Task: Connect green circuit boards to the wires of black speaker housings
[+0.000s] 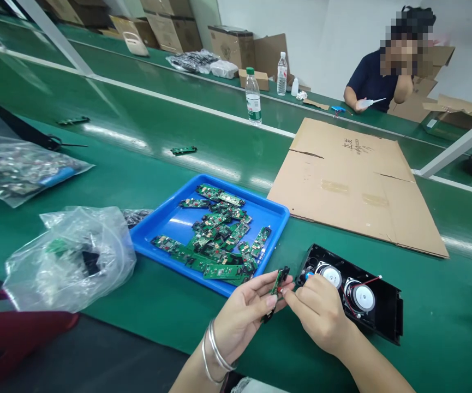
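My left hand (246, 305), with silver bangles at the wrist, grips a narrow green circuit board (278, 284) that stands tilted between thumb and fingers. Close against it, my right hand (321, 311) is closed in a pinch beside a small red spot on the board; what the fingertips hold is too small to make out. Behind the right hand lies a black speaker housing (383, 319) with two round speakers (363, 298) and thin red and black wires. A blue part shows at its left end, partly covered by the hand. A blue tray (274, 248) holds several similar circuit boards (219, 229).
A flattened cardboard sheet (350, 185) lies beyond the housing. Clear plastic bags (76, 262) are on the left. Two loose boards, one nearer (184, 150), and a green-capped bottle (253, 101) stand farther back. Across the bench, a person (370, 76) holds a white bottle with a pointed tip.
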The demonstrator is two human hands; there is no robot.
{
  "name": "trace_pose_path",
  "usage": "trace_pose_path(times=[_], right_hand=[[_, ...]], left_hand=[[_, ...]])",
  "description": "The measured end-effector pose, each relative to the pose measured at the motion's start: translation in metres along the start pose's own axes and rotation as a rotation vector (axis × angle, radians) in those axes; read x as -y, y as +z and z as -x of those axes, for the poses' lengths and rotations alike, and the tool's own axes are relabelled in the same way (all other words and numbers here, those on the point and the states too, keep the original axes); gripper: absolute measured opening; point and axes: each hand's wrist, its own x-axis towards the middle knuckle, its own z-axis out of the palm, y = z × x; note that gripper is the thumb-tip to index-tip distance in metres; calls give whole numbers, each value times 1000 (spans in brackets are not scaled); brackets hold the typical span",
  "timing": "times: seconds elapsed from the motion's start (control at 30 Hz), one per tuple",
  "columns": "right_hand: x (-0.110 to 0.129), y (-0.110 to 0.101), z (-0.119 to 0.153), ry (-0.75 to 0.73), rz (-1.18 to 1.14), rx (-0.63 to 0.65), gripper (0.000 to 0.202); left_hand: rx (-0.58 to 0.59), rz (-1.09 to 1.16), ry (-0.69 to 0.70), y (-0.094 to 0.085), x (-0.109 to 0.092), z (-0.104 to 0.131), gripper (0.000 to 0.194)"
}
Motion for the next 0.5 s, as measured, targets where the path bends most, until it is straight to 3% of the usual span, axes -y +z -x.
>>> trace_pose_path(times=[0.17, 0.5], right_hand=[[2, -1, 6, -62, 34, -7, 18], [5, 7, 28, 79, -91, -92, 18]], left_hand=[[26, -61, 11, -1, 3, -1, 44], [130, -123, 81, -11, 20, -3, 46]])
